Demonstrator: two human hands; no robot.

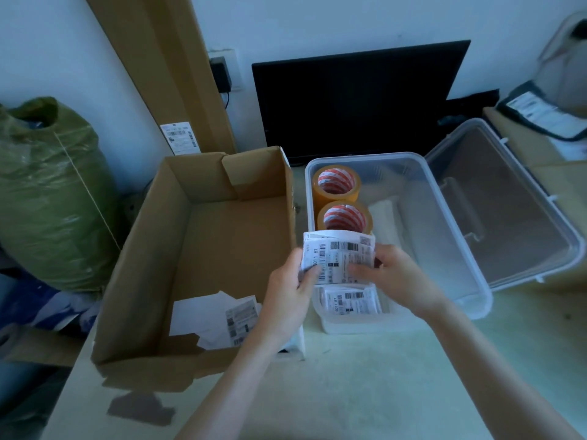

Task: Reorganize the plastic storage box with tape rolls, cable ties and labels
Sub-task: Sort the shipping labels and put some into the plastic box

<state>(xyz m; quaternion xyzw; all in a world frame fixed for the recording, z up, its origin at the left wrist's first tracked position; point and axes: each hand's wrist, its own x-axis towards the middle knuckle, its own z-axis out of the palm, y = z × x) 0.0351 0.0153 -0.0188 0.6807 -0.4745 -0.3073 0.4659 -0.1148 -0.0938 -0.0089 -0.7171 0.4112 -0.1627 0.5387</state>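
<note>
Labels (338,258) are being pinched between the left hand (290,289) and right hand (389,274), hovering over the storage box (444,217) near two tape rolls (341,201).

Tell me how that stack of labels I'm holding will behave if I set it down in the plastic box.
The stack of labels looks thin and papery, and its top edge curls, so it is probably floppy and light. Both the left hand and the right hand grip it, which suggests that loose sheets could fan or slide apart. Laid flat in the plastic box, it should not roll.
</note>
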